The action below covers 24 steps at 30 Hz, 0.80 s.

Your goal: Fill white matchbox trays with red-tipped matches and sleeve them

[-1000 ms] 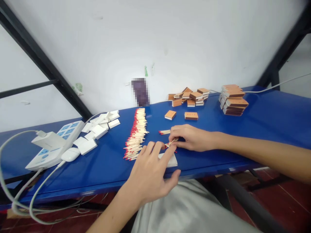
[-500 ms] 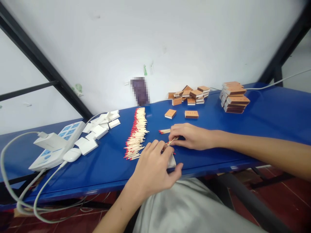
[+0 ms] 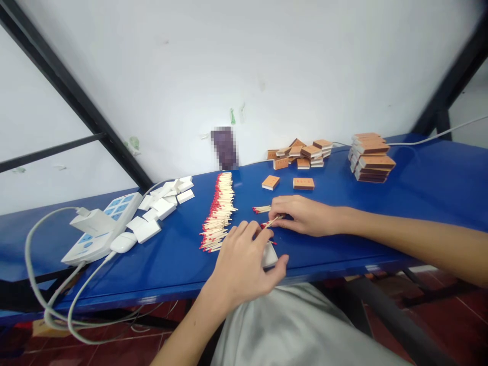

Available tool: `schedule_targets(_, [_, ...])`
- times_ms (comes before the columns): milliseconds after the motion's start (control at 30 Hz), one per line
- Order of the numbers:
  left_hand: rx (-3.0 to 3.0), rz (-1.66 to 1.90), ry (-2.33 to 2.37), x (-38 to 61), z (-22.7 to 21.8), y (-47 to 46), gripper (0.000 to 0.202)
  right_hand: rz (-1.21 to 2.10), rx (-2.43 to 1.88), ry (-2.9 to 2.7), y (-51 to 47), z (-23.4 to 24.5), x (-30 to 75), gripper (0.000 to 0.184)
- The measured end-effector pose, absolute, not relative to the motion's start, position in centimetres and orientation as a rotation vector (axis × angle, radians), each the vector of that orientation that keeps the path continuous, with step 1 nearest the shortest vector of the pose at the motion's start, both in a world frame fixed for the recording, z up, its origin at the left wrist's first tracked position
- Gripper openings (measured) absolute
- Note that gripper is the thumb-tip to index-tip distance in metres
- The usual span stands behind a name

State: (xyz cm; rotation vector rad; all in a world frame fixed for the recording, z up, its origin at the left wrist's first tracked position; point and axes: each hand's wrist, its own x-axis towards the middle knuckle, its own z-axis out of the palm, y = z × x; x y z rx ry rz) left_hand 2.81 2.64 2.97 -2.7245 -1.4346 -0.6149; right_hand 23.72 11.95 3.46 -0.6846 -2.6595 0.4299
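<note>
My left hand lies near the front edge of the blue table, fingers curled round a small white matchbox tray. My right hand rests just behind it, pinching a few red-tipped matches over the tray. A small bundle of matches lies beside the right hand. A long row of red-tipped matches stretches away to the left of both hands.
White inner trays are heaped at left beside a white power strip, a white mouse-shaped object and cables. Orange matchbox sleeves lie at the back, two loose ones nearer, and a stack at right.
My left hand's fingers curled in and closed on the white tray. The right hand stayed put with its matches. The view shifted slightly.
</note>
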Motion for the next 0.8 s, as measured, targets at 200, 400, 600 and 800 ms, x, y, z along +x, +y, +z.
schedule_targets(200, [-2.706, -0.631, -1.440, 2.8, 3.0, 2.6, 0.033, 0.425, -0.743, -2.585, 12.2, 3.5, 23.8, 0.021])
schedule_targets(400, [-2.651, -0.687, -1.498, 2.8, 2.9, 2.6, 0.037, 0.394, -0.784, -2.503, 12.3, 3.8, 24.0, 0.020])
schedule_targets(600, [-2.678, -0.709, -1.465, 2.1, 3.3, 2.6, 0.035, 0.404, -0.741, -2.428, 11.8, 3.9, 23.8, 0.023])
schedule_targets(800, [-2.729, -0.607, -1.376, 0.4, 4.6, 3.3, 0.033, 0.539, -0.639, -2.391, 9.7, 4.7, 23.0, 0.018])
